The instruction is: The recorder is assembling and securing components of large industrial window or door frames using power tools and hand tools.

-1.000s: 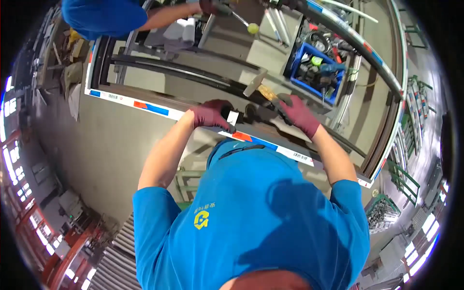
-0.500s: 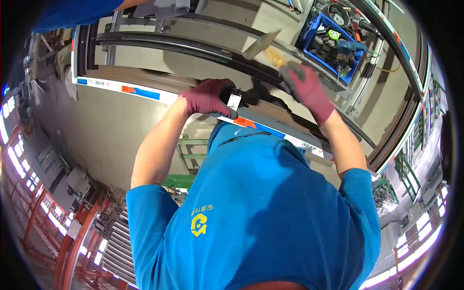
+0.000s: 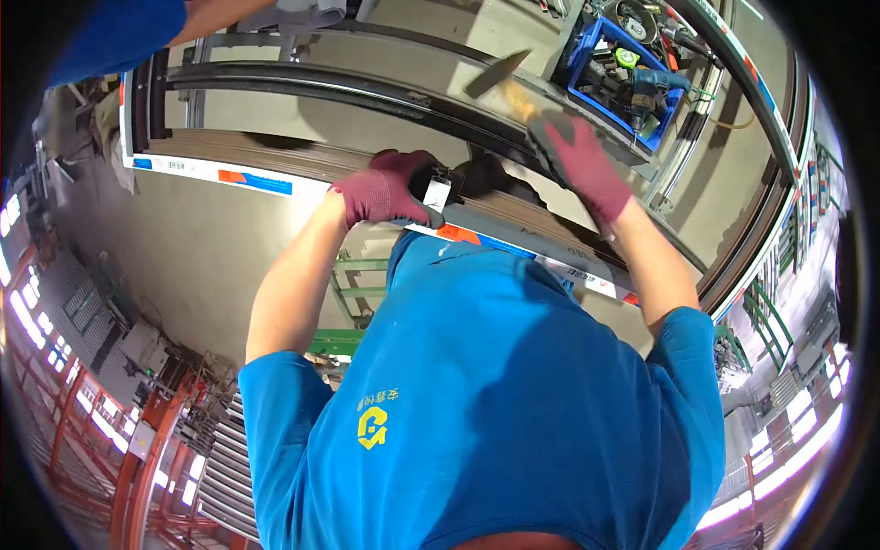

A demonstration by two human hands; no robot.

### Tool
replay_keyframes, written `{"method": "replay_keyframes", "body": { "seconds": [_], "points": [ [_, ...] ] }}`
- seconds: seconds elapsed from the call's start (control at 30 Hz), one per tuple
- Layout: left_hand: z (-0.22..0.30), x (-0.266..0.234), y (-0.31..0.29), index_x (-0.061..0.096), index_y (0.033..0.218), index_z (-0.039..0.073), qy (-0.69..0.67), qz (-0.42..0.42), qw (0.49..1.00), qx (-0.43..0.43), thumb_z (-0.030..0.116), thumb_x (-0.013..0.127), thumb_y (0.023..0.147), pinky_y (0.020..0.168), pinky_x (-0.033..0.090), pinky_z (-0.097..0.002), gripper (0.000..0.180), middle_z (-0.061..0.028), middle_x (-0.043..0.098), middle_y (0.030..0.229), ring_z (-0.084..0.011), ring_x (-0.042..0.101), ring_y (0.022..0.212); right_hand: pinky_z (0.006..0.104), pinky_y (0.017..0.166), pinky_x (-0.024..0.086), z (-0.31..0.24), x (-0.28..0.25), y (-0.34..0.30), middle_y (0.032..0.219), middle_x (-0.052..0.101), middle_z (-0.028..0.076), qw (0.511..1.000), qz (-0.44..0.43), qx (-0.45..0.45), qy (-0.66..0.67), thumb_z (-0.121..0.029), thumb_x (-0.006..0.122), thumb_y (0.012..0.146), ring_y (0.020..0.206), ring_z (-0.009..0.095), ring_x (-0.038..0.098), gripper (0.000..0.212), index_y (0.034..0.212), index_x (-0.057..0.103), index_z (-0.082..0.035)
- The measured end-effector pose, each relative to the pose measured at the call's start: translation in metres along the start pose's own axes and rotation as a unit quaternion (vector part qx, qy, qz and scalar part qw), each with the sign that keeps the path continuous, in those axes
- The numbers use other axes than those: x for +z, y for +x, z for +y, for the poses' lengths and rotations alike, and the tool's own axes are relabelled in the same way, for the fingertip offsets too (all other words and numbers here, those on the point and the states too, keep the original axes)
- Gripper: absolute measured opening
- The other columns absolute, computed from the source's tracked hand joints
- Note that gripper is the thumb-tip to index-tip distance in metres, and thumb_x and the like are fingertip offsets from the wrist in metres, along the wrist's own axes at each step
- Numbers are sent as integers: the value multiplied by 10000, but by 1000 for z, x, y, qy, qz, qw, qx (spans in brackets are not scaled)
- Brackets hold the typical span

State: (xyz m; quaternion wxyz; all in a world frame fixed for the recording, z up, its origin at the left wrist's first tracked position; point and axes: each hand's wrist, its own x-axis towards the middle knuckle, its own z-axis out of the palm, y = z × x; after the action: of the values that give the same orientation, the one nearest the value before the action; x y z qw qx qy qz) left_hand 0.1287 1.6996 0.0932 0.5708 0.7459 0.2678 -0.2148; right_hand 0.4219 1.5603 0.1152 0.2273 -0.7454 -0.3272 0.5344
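Observation:
My left hand (image 3: 385, 191), in a maroon glove with dark fingers, closes round a small dark fitting with a white face (image 3: 437, 194) at the near rail of a dark metal frame (image 3: 513, 220). Its thumb lies along the rail's front edge, the other fingers behind. In my right hand (image 3: 587, 170), gloved alike, is a hammer (image 3: 498, 75) with a yellowish handle. The hammer is raised over the frame, its head apart from the fitting. The fingertips round the handle are partly hidden.
A blue bin (image 3: 587, 96) of tools, with a teal power drill (image 3: 649, 92) in it, stands beyond the frame at the right. At the far left, another person's arm (image 3: 215, 16) reaches in. Green supports (image 3: 335, 342) stand below the near rail.
My view has shifted slightly, so the frame appears a little further left. The hammer, blurred before, now shows more sharply, still raised. My left hand keeps its place at the fitting.

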Motion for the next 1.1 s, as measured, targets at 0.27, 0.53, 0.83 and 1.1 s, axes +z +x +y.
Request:
{"method": "replay_keyframes", "body": {
  "seconds": [0.27, 0.53, 0.83, 1.1],
  "points": [
    [4, 0, -1, 618, 1342, 54, 31, -21, 999, -7, 447, 940, 657, 1046, 466, -476, 853, -241, 718, 1184, -435, 652, 1144, 458, 955, 544, 39, -5, 26, 1133, 725, 236, 998, 53, -40, -2, -443, 573, 1078, 1076, 332, 718, 474, 1313, 671, -43],
    [8, -3, 1, 605, 1385, 36, 41, -13, 999, -21, 399, 935, 652, 1065, 481, -478, 882, -250, 685, 1271, -440, 594, 1213, 482, 1025, 514, 39, -4, 31, 1254, 719, 249, 982, -122, -44, -139, -518, 573, 1057, 1149, 351, 702, 593, 1389, 647, -32],
    [-24, 11, -1, 583, 1424, 49, 105, 0, 994, -35, 424, 982, 630, 1077, 486, -511, 965, -284, 604, 1320, -466, 591, 1209, 508, 1119, 481, 27, 3, 16, 1451, 573, 300, 989, -114, 41, -83, -508, 608, 1046, 1386, 400, 539, 636, 1516, 540, -84],
    [47, 3, 33, 590, 1295, 14, -36, 173, 983, -57, 229, 940, 719, 956, 574, -420, 707, -180, 743, 1212, -317, 734, 1112, 473, 1044, 509, 29, 64, 18, 1372, 643, 295, 997, 12, -63, 33, -543, 822, 860, 1283, 400, 634, 885, 1437, 538, 65]
  ]
}}
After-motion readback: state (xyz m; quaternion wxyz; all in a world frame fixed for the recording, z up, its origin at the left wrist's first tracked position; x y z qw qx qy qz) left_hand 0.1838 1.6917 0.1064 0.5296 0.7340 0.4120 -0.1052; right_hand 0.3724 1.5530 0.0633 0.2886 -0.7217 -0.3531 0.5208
